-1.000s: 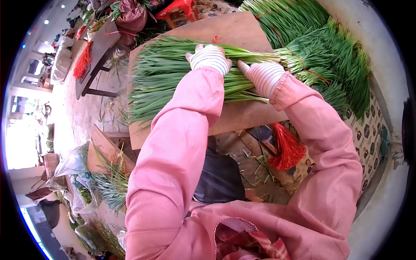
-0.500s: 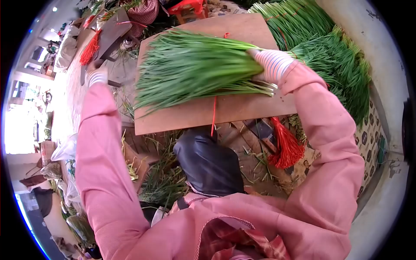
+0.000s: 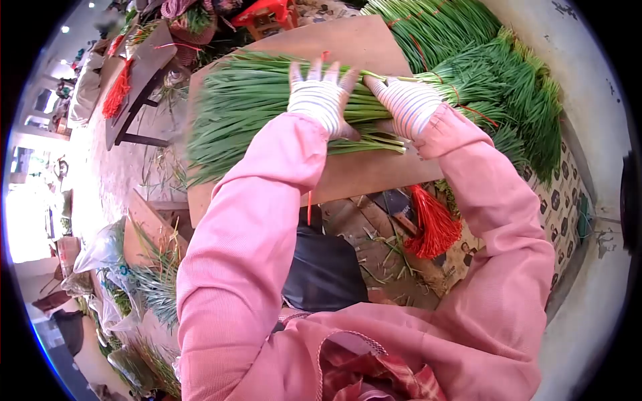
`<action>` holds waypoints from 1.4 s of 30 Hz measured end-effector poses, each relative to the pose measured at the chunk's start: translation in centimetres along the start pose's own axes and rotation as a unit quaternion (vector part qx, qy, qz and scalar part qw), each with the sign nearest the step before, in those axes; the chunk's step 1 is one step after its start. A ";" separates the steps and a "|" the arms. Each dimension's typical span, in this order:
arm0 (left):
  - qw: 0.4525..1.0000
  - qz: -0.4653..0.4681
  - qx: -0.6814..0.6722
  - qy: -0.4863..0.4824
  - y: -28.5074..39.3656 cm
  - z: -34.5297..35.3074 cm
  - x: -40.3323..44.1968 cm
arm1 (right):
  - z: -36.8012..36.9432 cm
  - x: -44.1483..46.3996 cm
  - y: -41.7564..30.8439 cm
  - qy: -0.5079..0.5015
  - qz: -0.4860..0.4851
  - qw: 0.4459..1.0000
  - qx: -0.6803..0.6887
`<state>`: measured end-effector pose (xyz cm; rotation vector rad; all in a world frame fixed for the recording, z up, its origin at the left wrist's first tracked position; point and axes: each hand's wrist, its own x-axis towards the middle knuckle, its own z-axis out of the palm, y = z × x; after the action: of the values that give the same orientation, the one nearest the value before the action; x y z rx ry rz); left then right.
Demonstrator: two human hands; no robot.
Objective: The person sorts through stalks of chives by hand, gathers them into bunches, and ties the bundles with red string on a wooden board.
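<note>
A loose bunch of garlic chives [image 3: 247,110] lies across a brown board [image 3: 361,174], its leaf tips to the left and pale stem ends to the right. My left hand [image 3: 321,100], in a striped glove, rests on top of the bunch near its middle with fingers spread. At the stem end, my right hand [image 3: 408,107], gloved alike, is closed round the stems; its fingertips are partly hidden. A red tie [image 3: 309,200] hangs over the board's near edge, and its other end shows past the far side of the bunch.
Tied chive bundles [image 3: 495,83] are piled right of the board. A red tassel of ties [image 3: 431,224] hangs below the board's near edge. Another board [image 3: 137,83] with red ties [image 3: 118,90] stands at the left. A red stool [image 3: 264,13] is beyond. Leaf scraps litter the floor.
My left hand has come from the far left, by the other board, onto the chives, its fingers spread. My right hand stays at the stem end. The view has shifted slightly.
</note>
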<state>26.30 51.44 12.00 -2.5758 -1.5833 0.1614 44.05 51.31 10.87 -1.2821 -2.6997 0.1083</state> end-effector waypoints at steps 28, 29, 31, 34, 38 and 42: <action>0.992 -0.031 -0.103 0.060 -1.2 2.1 -1.7 | 10.1 0.0 4.3 0.291 0.128 0.622 0.715; 0.992 -0.033 -0.104 0.061 -1.3 2.3 -1.7 | 10.2 -0.2 5.7 0.303 0.141 0.623 0.708; 0.989 -0.031 -0.114 0.086 -1.3 2.9 -1.9 | 9.5 -0.1 4.2 0.300 0.158 0.585 0.736; 0.988 -0.054 -0.119 0.079 -0.9 3.6 -1.9 | 9.6 0.8 3.3 0.207 0.119 0.621 0.746; 0.988 -0.063 -0.113 0.081 -0.8 3.7 -2.1 | 9.4 1.6 7.3 0.236 0.180 0.607 0.737; 0.987 -0.067 -0.120 0.084 -0.8 4.2 -1.9 | -0.6 3.9 4.9 0.002 0.170 0.872 0.460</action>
<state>24.14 50.27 8.01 -2.5559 -1.8002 -0.2681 45.48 57.42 11.20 -1.3312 -1.8858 1.2399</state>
